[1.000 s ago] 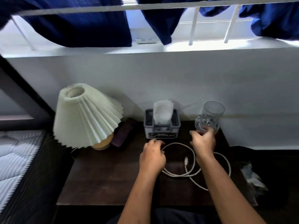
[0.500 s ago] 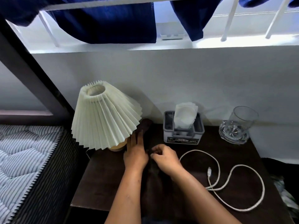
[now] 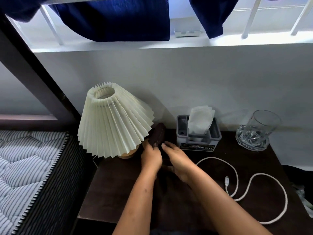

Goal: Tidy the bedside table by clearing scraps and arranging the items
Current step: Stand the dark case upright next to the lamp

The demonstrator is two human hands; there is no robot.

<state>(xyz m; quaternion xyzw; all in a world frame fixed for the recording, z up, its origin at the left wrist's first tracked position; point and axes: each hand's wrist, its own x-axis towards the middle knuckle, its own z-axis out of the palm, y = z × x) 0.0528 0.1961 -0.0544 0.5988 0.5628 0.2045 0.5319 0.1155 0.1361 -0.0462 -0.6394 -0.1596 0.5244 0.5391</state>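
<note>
On the dark bedside table (image 3: 118,197) a dark brown oblong case (image 3: 158,134) is tilted up beside the lamp (image 3: 111,121) with its pleated cream shade. My left hand (image 3: 151,156) grips the case's near end. Just to its right, my right hand (image 3: 177,161) has its fingertips at the same end of the case. A grey tissue box (image 3: 199,138) with a white tissue sticking out stands at the back. A clear glass (image 3: 257,130) sits at the back right. A white cable (image 3: 243,189) lies looped on the right half.
A striped mattress (image 3: 25,175) borders the table on the left, with a dark bed frame post (image 3: 33,75) rising behind it. The white wall runs along the back under a window ledge with blue curtains (image 3: 118,19). Crumpled plastic (image 3: 304,199) lies off the table's right edge.
Both hands left the cable and glass and moved left to the dark case beside the lamp. The left hand has taken hold of it and tilted it up.
</note>
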